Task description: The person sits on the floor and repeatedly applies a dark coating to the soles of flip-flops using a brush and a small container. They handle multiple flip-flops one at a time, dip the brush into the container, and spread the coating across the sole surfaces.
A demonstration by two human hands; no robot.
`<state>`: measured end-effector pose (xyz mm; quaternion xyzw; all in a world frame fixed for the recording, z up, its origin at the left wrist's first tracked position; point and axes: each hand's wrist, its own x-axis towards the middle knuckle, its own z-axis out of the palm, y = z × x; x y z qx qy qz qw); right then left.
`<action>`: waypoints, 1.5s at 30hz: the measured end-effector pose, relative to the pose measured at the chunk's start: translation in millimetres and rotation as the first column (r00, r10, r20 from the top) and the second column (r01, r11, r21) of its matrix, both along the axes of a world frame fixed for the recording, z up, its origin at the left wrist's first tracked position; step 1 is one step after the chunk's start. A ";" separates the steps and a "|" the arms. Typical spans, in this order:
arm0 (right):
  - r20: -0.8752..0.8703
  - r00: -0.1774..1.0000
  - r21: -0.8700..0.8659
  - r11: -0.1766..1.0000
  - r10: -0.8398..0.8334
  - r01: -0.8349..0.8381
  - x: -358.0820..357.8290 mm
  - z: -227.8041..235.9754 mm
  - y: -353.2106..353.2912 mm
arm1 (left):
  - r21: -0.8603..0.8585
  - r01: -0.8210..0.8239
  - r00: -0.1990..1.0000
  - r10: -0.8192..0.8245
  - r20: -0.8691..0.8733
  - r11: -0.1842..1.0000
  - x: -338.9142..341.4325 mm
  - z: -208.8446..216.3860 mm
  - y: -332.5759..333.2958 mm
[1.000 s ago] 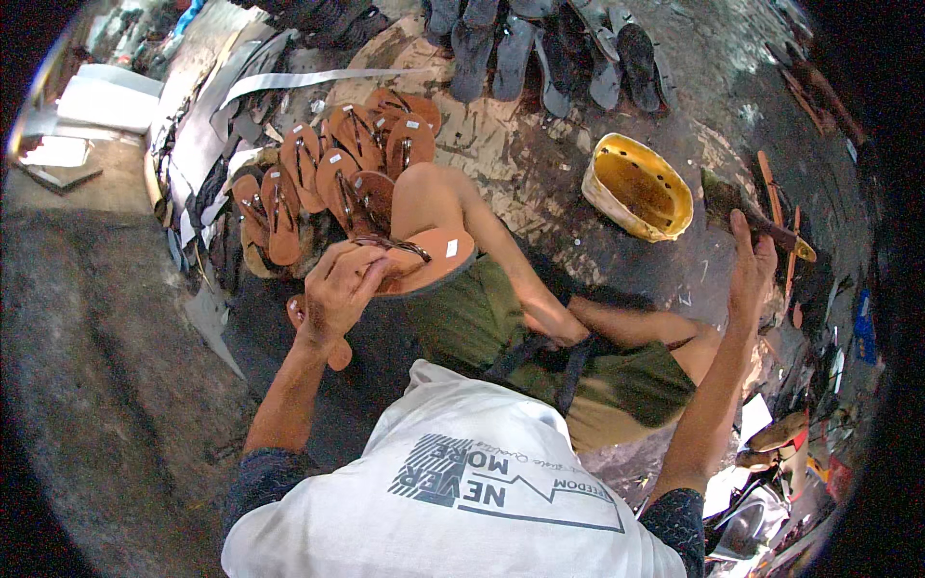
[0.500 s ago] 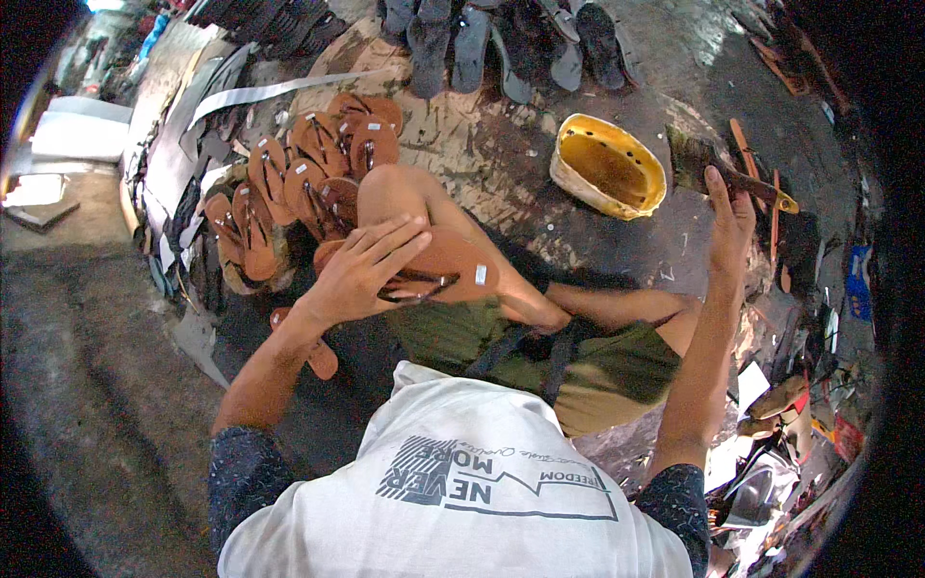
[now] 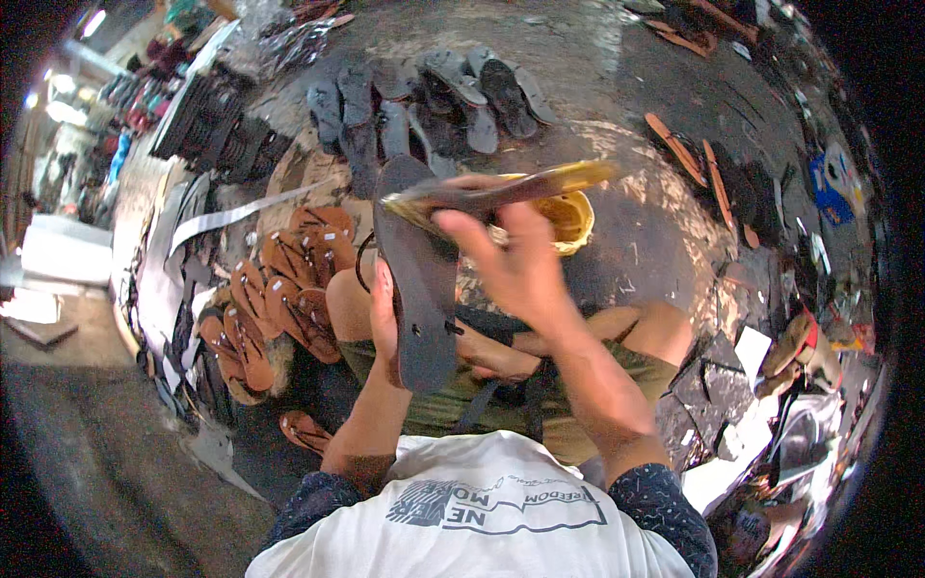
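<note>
Seen from the head: left hand [image 3: 383,313] raised over the lap, gripping the edge of a dark sandal sole [image 3: 414,279] held upright. Right hand [image 3: 515,260] lifted in front, fingers closed around a brush [image 3: 501,191] lying across the sole's top end. Yellow bowl [image 3: 568,217] just behind; brown sandals [image 3: 279,299] piled at left.

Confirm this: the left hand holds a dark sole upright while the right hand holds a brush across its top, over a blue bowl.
Not quite: the bowl is yellow, not blue, as the head view shows. The left hand does hold the dark sole upright, and the right hand holds the brush across its top.
</note>
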<state>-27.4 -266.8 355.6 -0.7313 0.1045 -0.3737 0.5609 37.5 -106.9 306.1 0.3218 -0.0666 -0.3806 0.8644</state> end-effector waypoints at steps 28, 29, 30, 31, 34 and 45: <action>-0.030 0.997 0.016 0.997 0.077 -0.077 -30.8 5.5 1.4 | 0.141 -0.045 0.969 0.009 0.247 0.989 -1.6 -5.0 2.1; -0.046 0.992 0.014 0.993 0.119 -0.118 -30.0 6.9 1.9 | 0.176 -0.082 0.972 0.040 0.231 0.981 -2.5 -4.7 1.3; 0.005 1.000 -0.153 0.988 -0.004 0.005 -25.1 5.5 -4.7 | 0.113 0.013 0.992 -0.027 0.122 0.993 -5.2 -9.9 2.1; 0.080 0.992 -0.317 0.941 -0.099 0.120 -10.7 8.8 -14.6 | 0.036 0.084 0.996 -0.085 0.025 0.996 -5.2 -15.7 4.7; 0.040 0.964 -0.206 0.942 -0.263 0.266 5.6 15.3 -21.8 | 0.035 0.048 0.986 -0.053 0.160 0.998 -9.4 -16.5 8.5; 0.025 0.999 -0.415 0.910 0.040 -0.026 -22.0 -3.8 -4.9 | -0.034 0.073 0.995 -0.070 0.073 0.997 -0.2 -6.4 -3.3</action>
